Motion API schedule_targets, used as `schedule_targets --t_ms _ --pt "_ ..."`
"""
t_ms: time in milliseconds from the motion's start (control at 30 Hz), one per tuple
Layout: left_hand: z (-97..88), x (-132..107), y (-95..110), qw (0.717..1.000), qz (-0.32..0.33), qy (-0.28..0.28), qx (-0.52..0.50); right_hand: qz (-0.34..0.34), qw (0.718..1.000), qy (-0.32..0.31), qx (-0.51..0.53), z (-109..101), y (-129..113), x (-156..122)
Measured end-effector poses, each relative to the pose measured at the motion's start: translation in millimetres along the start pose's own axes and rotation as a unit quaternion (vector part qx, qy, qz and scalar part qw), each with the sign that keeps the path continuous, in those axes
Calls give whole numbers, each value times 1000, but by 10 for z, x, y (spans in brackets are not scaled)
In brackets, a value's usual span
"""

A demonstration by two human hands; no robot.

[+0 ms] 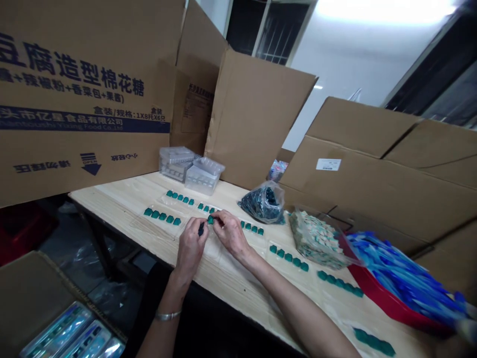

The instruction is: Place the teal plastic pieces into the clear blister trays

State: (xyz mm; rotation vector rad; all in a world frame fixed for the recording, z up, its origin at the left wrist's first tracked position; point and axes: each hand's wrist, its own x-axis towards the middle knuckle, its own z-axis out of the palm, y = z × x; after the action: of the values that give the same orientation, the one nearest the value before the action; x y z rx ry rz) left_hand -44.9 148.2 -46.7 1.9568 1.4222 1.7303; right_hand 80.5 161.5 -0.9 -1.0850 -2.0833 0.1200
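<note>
My left hand (191, 244) is closed over the near part of the table, its fingers wrapped round a small dark piece (201, 228) whose kind I cannot make out. Just to the right, my right hand (231, 233) pinches a small green faceted piece (210, 219) between thumb and fingertips, close above the table. Similar green pieces lie in short rows on clear plastic: one row (162, 216) left of my hands, another (180, 197) behind it, and one row (289, 257) to the right. My right hand hides part of the middle row.
Clear plastic boxes (203, 176) stand at the back of the wooden table (122, 199). A bag of dark pieces (264, 203), a clear tub of pale pieces (316, 238) and a red tray (391, 298) of blue strips line the right side. Cardboard boxes (261, 114) wall the far side.
</note>
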Motion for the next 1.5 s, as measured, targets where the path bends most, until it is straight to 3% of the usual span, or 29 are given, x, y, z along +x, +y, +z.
schedule_targets --t_ms 133,300,467,600,733,900,1033,1133,1200,1300,1500 --pt "38 -2 -25 999 -48 4 -26 -11 999 4 -49 -6 -53 -16" --pt "95 1 -33 990 -109 -26 -82 -55 990 -44 -120 13 -136 -72" --pt "100 -20 19 995 -79 30 -46 -61 994 -43 -74 40 -101 -126" --pt "58 -8 11 996 -54 47 -46 57 996 -11 72 -30 -54 -70" --pt "49 7 3 998 -3 44 -49 206 949 -53 233 -120 -44 35" --pt "5 24 32 997 -10 28 -70 231 926 -53 295 -149 -29 74" --pt "-202 73 -103 985 -111 23 -134 193 954 -28 229 -100 95 10" --pt "-327 87 -246 951 -235 83 -181 103 986 -29 125 18 219 -66" --pt "-347 83 -297 924 -293 92 -227 53 995 -52 70 125 274 -103" --pt "-314 81 -297 898 -326 89 -281 13 996 -87 7 277 297 -115" --pt "-294 90 -251 881 -334 82 -326 -16 982 -142 -127 409 230 -83"
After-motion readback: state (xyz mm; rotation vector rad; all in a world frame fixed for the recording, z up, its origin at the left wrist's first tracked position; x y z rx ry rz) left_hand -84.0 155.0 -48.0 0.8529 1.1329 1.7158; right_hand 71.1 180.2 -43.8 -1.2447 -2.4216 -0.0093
